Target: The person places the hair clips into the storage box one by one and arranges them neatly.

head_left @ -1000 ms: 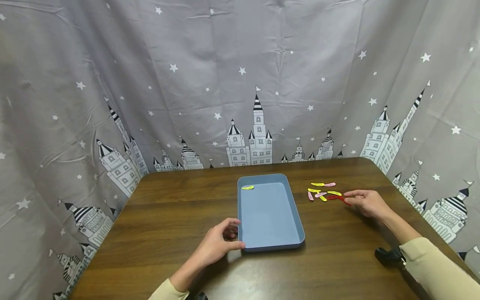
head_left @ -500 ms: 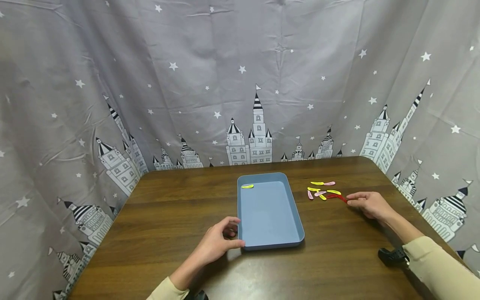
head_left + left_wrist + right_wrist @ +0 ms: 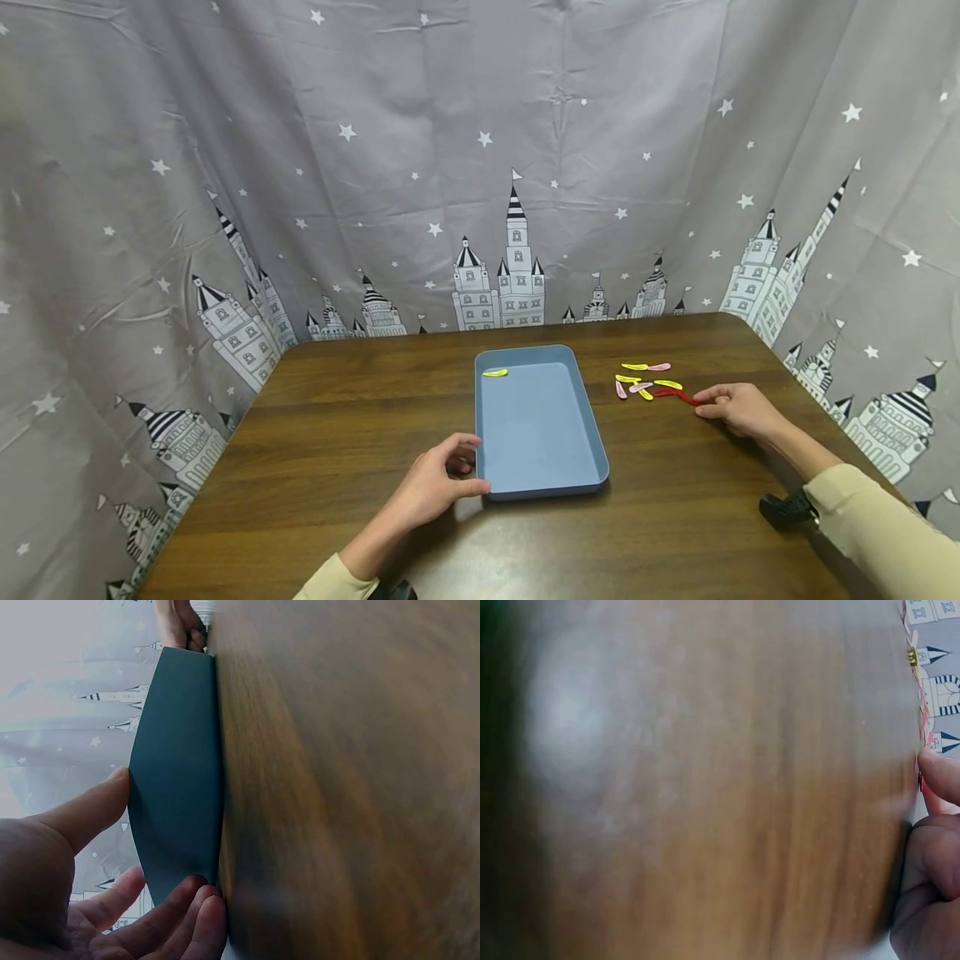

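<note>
My left hand (image 3: 438,483) rests against the near left corner of a blue-grey tray (image 3: 536,492). In the left wrist view its thumb touches the rim and the other fingers lie along the outer wall. On the table's right side my right hand (image 3: 738,410) pinches the near end of a red snap hair clip (image 3: 687,399) between thumb and forefinger. A second red hair clip (image 3: 663,392) lies just left of it, their ends close together. Several yellow hair clips (image 3: 667,384) and pink hair clips (image 3: 659,367) are spread beside these.
Inside the tray, a yellow hair clip (image 3: 495,373) lies at the far left corner. The brown wooden table (image 3: 337,417) runs back to a grey curtain (image 3: 390,167) printed with castles and stars.
My right hand has drawn back slightly to the right, and its fingertips have come together on the end of the red hair clip. The left hand has stayed at the tray.
</note>
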`<state>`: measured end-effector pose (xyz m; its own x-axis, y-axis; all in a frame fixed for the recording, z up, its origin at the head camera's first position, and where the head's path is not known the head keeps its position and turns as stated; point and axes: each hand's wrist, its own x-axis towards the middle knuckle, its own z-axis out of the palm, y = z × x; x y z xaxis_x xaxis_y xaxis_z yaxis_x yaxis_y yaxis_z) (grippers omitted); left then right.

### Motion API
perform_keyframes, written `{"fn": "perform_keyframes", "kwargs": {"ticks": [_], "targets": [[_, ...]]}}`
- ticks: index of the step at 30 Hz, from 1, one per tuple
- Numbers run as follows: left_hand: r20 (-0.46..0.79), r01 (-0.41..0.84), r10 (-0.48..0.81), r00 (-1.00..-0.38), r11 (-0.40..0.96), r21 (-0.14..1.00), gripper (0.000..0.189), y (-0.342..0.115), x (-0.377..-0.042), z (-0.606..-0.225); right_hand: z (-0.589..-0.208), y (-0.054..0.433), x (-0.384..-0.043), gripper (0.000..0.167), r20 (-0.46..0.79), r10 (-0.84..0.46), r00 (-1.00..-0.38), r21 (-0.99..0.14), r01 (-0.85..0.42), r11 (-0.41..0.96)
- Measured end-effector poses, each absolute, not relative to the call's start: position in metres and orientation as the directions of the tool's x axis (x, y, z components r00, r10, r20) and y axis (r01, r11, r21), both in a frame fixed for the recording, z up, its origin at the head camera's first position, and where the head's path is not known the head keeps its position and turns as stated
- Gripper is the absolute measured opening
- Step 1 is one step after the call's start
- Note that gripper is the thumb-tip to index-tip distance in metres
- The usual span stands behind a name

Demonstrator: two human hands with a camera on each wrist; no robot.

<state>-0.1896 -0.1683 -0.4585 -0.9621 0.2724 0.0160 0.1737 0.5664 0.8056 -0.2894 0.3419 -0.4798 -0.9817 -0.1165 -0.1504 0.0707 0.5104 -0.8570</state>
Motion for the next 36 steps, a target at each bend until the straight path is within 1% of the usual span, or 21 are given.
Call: {"fn": "perform_keyframes", "kwargs": {"ticks": [10, 18, 22, 27, 30, 32, 36], "targets": [[0.021, 0.179, 0.275, -0.961, 0.565, 0.806, 0.058, -0.169, -0.19, -0.46, -0.483, 0.34, -0.293, 0.036, -0.17, -0.088, -0.981, -0.856, 0.103, 0.506], [0.022, 0.18, 0.28, -0.96, 0.554, 0.813, 0.058, -0.169, -0.19, -0.461, -0.481, 0.336, -0.299, 0.034, -0.194, -0.055, -0.98, -0.835, 0.135, 0.534], [0.022, 0.182, 0.283, -0.959, 0.55, 0.815, 0.058, -0.169, -0.19, -0.461, -0.48, 0.336, -0.302, 0.037, -0.181, -0.023, -0.983, -0.823, 0.139, 0.551], [0.025, 0.184, 0.284, -0.959, 0.55, 0.814, 0.058, -0.169, -0.19, -0.461, -0.48, 0.337, -0.305, 0.047, -0.177, -0.009, -0.984, -0.825, 0.144, 0.547], [0.026, 0.184, 0.283, -0.959, 0.549, 0.815, 0.058, -0.169, -0.189, -0.461, -0.48, 0.336, -0.304, 0.05, -0.18, 0.002, -0.984, -0.825, 0.152, 0.545], [0.025, 0.183, 0.282, -0.959, 0.548, 0.816, 0.058, -0.169, -0.189, -0.461, -0.479, 0.336, -0.302, 0.046, -0.179, 0.01, -0.984, -0.828, 0.156, 0.538], [0.025, 0.182, 0.282, -0.959, 0.549, 0.816, 0.058, -0.169, -0.189, -0.461, -0.477, 0.336, -0.299, 0.032, -0.178, 0.002, -0.984, -0.84, 0.153, 0.52]]}}
